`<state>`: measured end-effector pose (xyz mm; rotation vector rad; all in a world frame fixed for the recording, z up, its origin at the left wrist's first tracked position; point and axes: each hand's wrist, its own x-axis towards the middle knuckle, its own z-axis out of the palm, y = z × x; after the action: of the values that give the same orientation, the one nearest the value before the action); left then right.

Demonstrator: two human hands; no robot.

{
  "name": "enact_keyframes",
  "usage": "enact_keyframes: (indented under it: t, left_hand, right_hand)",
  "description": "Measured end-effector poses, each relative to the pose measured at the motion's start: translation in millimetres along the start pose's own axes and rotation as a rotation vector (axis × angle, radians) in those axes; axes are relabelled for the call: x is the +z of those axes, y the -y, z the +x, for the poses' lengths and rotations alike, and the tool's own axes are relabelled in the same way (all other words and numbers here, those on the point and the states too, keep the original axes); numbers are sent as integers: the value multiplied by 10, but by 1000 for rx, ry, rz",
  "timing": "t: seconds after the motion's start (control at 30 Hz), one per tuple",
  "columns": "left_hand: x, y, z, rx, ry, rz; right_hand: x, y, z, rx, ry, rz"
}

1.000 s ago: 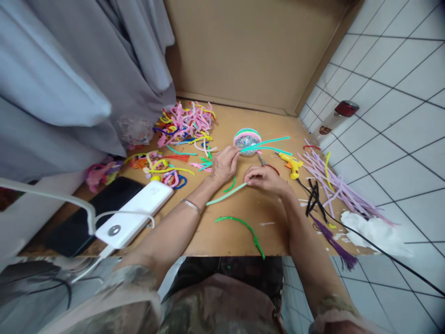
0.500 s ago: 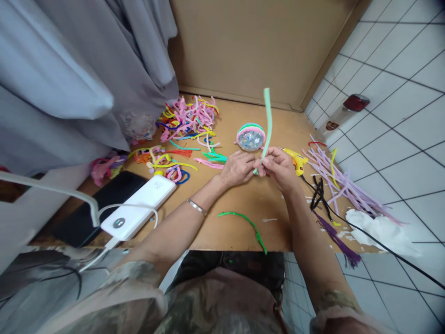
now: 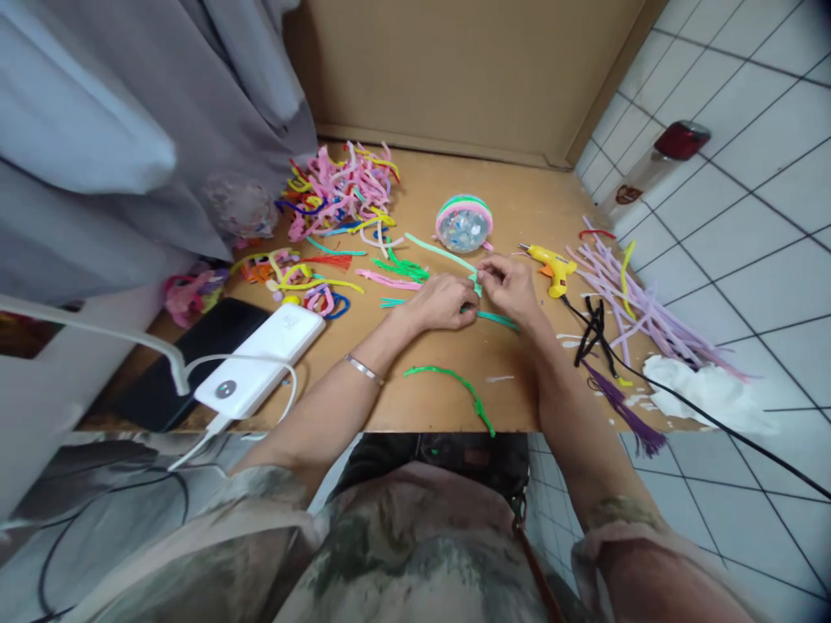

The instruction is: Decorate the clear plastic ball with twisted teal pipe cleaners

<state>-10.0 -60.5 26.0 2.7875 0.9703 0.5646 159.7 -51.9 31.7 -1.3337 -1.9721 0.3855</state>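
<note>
My right hand (image 3: 510, 284) pinches a pale green pipe cleaner (image 3: 441, 251), which now lies low with its long end pointing to the back left. Close beside it, my left hand (image 3: 445, 303) rests on the table with curled fingers; what they grip is hidden. Teal strands (image 3: 499, 320) stick out on both sides of my left hand, their middle covered by it. Behind both hands sits a clear round ball (image 3: 463, 227) filled with small bits, with pink and green pipe cleaner around its rim.
A yellow glue gun (image 3: 550, 268) lies right of my hands, near lilac pipe cleaners (image 3: 640, 303) and a purple tassel (image 3: 627, 411). At the left are a heap of colourful pipe cleaners (image 3: 344, 190) and a white power bank (image 3: 260, 362). A bent green strip (image 3: 454, 378) lies in front.
The pale green pipe cleaner has swung from upright down to the left. My hands have parted slightly, and teal strands now show beside my left hand. The view has shifted a little.
</note>
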Motion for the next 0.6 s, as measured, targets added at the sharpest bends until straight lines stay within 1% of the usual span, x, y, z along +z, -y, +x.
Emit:
enact_keyframes:
  t: [0.13,0.33,0.43,0.5,0.57,0.6]
  left_hand:
    - [-3,-34,-25,-64,28,19]
    - [41,-152,-61,-147,-63,88]
    - [59,-239,-101,-209,-33,100]
    - [35,-273,-114,-221,-22,95]
    - [-24,-258,-98,-240,-69,82]
    - [-63,-226,-79,-262,-120,70]
  right_hand:
    - [91,-41,-16,-2,7,-35]
    - [163,-67,-29,18,39,-170]
    - [171,-77,-35,14,53,-226]
    - [167,-80,-36,17,57,-256]
    - [162,-77,-36,21,62,-272]
    - [159,-75,-35,24,63,-274]
